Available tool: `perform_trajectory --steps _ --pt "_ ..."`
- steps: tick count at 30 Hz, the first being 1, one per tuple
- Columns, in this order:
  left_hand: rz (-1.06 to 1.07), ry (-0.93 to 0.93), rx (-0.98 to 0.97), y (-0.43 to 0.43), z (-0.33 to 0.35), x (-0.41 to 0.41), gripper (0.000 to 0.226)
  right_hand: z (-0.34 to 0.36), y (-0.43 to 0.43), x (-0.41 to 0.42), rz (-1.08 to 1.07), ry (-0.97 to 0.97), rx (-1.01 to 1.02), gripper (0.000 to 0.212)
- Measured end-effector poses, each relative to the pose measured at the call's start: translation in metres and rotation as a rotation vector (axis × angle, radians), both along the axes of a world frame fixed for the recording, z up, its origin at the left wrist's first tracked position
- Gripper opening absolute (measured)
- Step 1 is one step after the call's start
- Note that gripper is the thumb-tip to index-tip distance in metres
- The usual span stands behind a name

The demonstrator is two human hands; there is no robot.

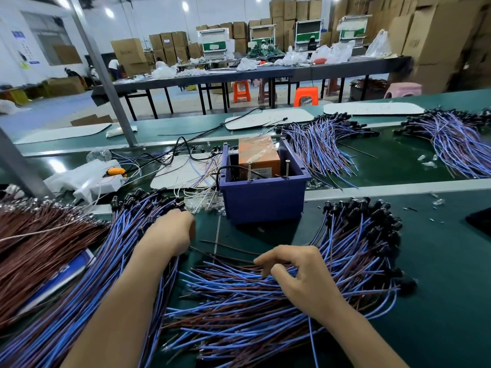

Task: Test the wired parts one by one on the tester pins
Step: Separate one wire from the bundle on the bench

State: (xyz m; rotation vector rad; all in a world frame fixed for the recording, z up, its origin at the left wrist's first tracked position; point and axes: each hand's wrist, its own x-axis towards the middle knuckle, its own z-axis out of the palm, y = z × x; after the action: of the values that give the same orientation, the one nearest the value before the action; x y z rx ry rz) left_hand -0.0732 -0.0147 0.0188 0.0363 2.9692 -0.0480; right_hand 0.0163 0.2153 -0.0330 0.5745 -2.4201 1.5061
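Right grip [300,274] curled, pinching wire ends in right pile [239,301] on bench | wires lay left-to-right, black heads at far right | pins [249,170] stood in box [263,200] ahead, slightly left | left grip [172,229] nearer the box, fingers hidden, state unclear

You are on a factory assembly floor: green belt worktops [438,261] carry heaps of wires [332,144], cardboard cartons [438,35] stack high behind, and long tables [239,75] with plastic stools [306,96] stand between.
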Motion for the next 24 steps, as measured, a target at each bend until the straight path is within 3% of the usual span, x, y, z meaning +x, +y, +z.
perform_trajectory --steps 8,13,17,19,22,24 --pt "-0.535 0.367 0.706 0.052 0.042 0.042 0.028 0.006 -0.004 0.001 0.151 -0.085 -0.141 0.039" --pt "-0.541 0.344 0.972 0.075 0.029 0.048 0.028 0.011 -0.005 0.001 0.168 -0.122 -0.378 0.031" --pt "-0.349 0.013 1.014 0.078 0.021 0.047 0.063 0.008 0.000 -0.002 -0.009 -0.070 -0.478 0.034" --pt "-0.305 -0.113 1.069 0.079 0.017 0.048 0.053 0.006 0.005 -0.005 -0.193 -0.051 -0.561 0.038" --pt "-0.322 -0.038 1.022 0.076 0.018 0.046 0.021 0.004 0.014 -0.012 -0.558 -0.069 -0.809 0.032" --pt "-0.335 -0.021 0.984 0.071 0.022 0.043 0.013 0.007 0.023 -0.017 -0.717 -0.065 -0.958 0.025"
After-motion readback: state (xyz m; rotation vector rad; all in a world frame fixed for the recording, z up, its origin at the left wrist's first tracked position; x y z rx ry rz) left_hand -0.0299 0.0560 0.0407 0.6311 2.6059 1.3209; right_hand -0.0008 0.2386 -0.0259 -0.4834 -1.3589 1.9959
